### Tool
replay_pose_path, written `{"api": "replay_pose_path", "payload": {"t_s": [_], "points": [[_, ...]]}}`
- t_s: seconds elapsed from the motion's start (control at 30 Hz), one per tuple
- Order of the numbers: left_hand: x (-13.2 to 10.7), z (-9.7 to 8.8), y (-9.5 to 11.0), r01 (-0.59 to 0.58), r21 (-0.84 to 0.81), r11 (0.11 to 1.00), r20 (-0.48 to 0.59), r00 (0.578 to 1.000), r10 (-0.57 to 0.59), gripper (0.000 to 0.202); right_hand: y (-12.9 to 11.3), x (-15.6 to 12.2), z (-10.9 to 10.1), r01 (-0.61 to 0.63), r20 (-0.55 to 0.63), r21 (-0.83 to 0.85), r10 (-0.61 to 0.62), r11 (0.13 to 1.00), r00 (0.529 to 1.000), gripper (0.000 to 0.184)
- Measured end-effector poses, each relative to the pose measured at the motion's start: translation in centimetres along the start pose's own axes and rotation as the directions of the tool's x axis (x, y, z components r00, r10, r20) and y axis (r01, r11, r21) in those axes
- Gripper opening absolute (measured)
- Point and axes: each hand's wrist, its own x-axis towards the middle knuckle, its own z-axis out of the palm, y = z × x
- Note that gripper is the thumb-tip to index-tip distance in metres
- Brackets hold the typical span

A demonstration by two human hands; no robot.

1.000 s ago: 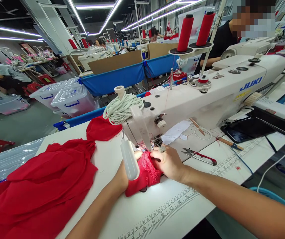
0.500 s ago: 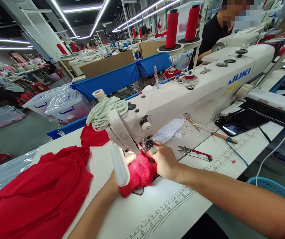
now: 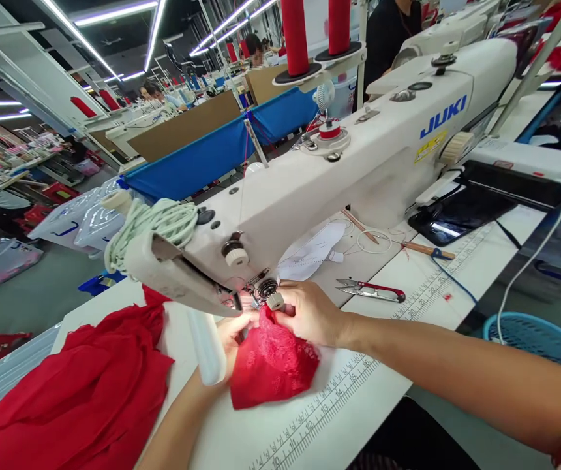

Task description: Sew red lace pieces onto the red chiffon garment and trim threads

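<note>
A piece of red lace fabric [image 3: 275, 365] lies under the head of the white sewing machine [image 3: 310, 176], its loose part spread toward me on the table. My left hand [image 3: 231, 333] grips the fabric's left edge close to the needle area, partly covered by the machine's pale guard [image 3: 207, 346]. On the right side, my right hand [image 3: 312, 312] pinches the same fabric just beside the tension dial [image 3: 274, 300]. The needle and presser foot are mostly hidden behind the machine head and my fingers.
Red cloth [image 3: 79, 385] is heaped at the left. Thread snips [image 3: 371, 290], a wooden stick [image 3: 427, 250], white paper pieces [image 3: 310, 254] and a phone [image 3: 461, 215] lie at the right. A ruler scale [image 3: 329, 405] runs along the table. A blue basket [image 3: 539, 339] stands below.
The view has shifted, so the machine sits further left and nearer. The red lace fabric now spreads flatter toward me, and more of my left hand's fingers show.
</note>
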Motion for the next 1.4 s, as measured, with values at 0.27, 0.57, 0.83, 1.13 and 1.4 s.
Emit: {"api": "replay_pose_path", "payload": {"t_s": [0.27,0.57,0.83,1.13,1.4], "points": [[-0.8,0.0,-0.1,-0.049,0.044,0.998,0.047,0.998,0.047,0.021,1.4,-0.4,0.4,-0.011,0.126,0.112,-0.003,0.994,0.992,0.013],[-1.9,0.3,-2.3,-0.098,-0.039,0.994,-0.005,0.995,0.097,0.022,0.1,-1.3,-0.7,0.121,0.238,-0.193,-0.073,0.974,0.969,0.033],[-1.4,0.1,-1.1,-0.143,0.02,0.99,0.127,0.982,0.139,0.02,-0.2,-1.2,-1.2,0.388,0.372,-0.41,-0.237,0.825,0.898,0.029],[-1.5,0.0,-0.2,-0.074,0.091,0.993,0.193,0.98,0.055,0.015,-0.1,-0.8,-0.7,0.329,0.353,-0.443,-0.175,0.834,0.919,0.022],[-1.4,1.1,-1.0,-0.077,0.151,0.986,0.112,0.992,0.061,0.02,-0.4,-0.6,-1.1,0.29,0.388,-0.387,-0.13,0.875,0.912,0.029]]}}
